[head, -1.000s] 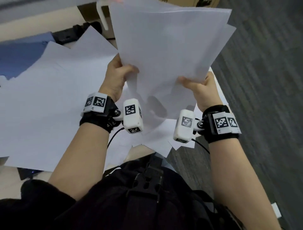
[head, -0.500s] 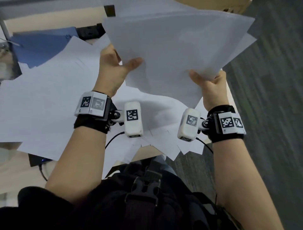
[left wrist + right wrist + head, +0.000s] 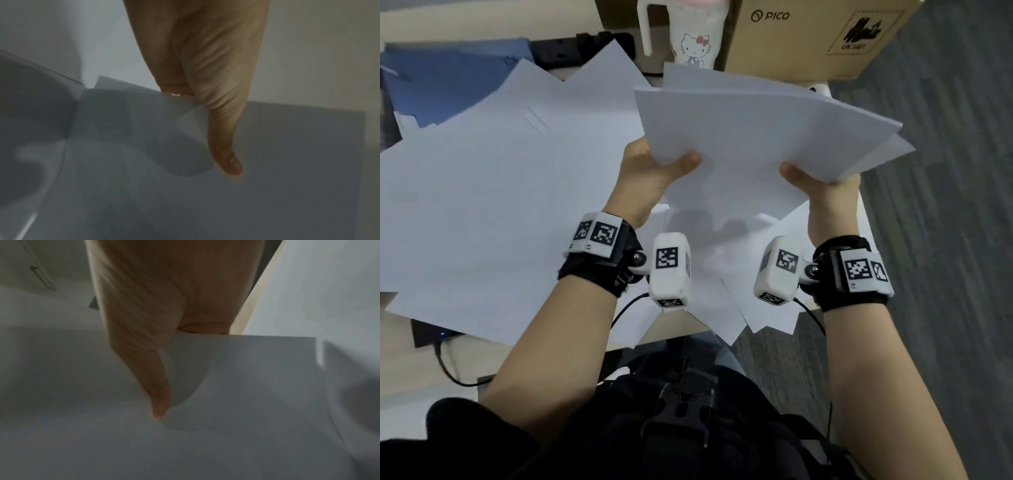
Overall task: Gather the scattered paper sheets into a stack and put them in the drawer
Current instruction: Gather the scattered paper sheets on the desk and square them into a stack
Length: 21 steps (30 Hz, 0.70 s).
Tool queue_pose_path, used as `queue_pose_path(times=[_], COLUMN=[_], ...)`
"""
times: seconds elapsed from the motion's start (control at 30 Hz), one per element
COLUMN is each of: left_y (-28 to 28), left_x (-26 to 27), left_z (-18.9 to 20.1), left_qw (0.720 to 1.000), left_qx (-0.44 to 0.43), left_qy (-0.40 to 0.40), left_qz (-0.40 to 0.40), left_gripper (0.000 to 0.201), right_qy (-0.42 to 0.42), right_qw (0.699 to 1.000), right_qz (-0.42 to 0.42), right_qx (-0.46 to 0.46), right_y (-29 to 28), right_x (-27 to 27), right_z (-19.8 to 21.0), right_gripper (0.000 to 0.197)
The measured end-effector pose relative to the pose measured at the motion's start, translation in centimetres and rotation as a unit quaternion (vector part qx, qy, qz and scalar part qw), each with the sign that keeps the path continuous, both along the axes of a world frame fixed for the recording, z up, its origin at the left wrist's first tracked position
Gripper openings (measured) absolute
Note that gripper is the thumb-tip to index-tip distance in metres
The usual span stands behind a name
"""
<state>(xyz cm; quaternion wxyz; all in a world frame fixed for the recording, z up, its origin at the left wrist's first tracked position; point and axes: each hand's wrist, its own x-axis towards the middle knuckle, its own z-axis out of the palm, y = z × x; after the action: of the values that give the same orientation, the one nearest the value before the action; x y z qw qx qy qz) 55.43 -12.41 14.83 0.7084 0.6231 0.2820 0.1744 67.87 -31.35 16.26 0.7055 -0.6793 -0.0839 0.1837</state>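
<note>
A loose stack of white paper sheets is held in the air above the desk's right end, its sheets fanned and uneven. My left hand grips its near left edge, thumb on top. My right hand grips the near right edge the same way. Each wrist view shows a thumb pressed on the top sheet, the left hand over the stack and the right hand over the stack; the fingers under the paper are hidden. More scattered paper sheets cover the desk below and to the left. No drawer is in view.
A cardboard box and a white cartoon-cat cup stand at the back. A blue folder lies at the back left. Grey carpet runs along the right. Several sheets overhang the desk's near edge.
The held stack has come down from a steep upright tilt to a flatter one, lower in view. Both hands still grip its near edge.
</note>
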Motion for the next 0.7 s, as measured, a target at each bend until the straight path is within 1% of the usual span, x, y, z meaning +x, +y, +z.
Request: queue_pose_path(times=[0.03, 0.1, 0.2, 0.3, 0.33, 0.4, 0.47, 0.5, 0.6, 0.7], left_y=[0.0, 0.0, -0.2, -0.4, -0.3, -0.2, 0.0, -0.1, -0.4, -0.6], left_x=[0.0, -0.1, 0.4, 1.8, 2.2, 2.5, 2.6, 2.6, 2.4, 1.9], left_z=[-0.2, -0.4, -0.2, 0.8, 1.2, 1.6, 1.8, 1.8, 1.2, 0.3], left_qw=[1.000, 1.000, 0.998, 0.994, 0.992, 0.988, 0.988, 0.989, 0.996, 0.999], left_qx=[-0.002, 0.019, 0.060, 0.102, 0.118, 0.131, 0.122, 0.116, 0.060, 0.009], left_qy=[0.000, 0.005, -0.008, -0.019, -0.025, -0.050, -0.064, -0.060, -0.036, -0.002], left_qz=[0.001, 0.002, 0.010, 0.026, 0.037, 0.058, 0.068, 0.068, 0.061, 0.040], left_gripper=[0.031, 0.041, 0.043, 0.047, 0.048, 0.051, 0.052, 0.051, 0.043, 0.036], right_qy=[0.008, 0.019, 0.015, -0.008, -0.013, -0.014, -0.020, -0.022, -0.016, -0.009], right_qw=[1.000, 0.999, 0.999, 0.998, 0.998, 0.997, 0.996, 0.996, 0.995, 0.995], right_qz=[0.008, 0.015, 0.025, 0.049, 0.053, 0.060, 0.071, 0.078, 0.086, 0.086], right_qx=[-0.012, -0.036, -0.032, -0.032, -0.035, -0.037, -0.040, -0.040, -0.038, -0.040], right_y=[-0.2, -0.5, -0.4, -0.1, -0.1, -0.3, -0.2, -0.1, 0.2, 0.3], right_x=[0.2, 0.4, 1.0, 1.9, 2.2, 2.8, 3.1, 3.2, 3.2, 3.0], right_z=[-0.2, -0.7, -0.9, -0.6, -0.6, -0.6, -0.5, -0.4, -0.1, -0.1], right_gripper=[0.035, 0.035, 0.038, 0.043, 0.043, 0.035, 0.028, 0.029, 0.037, 0.039])
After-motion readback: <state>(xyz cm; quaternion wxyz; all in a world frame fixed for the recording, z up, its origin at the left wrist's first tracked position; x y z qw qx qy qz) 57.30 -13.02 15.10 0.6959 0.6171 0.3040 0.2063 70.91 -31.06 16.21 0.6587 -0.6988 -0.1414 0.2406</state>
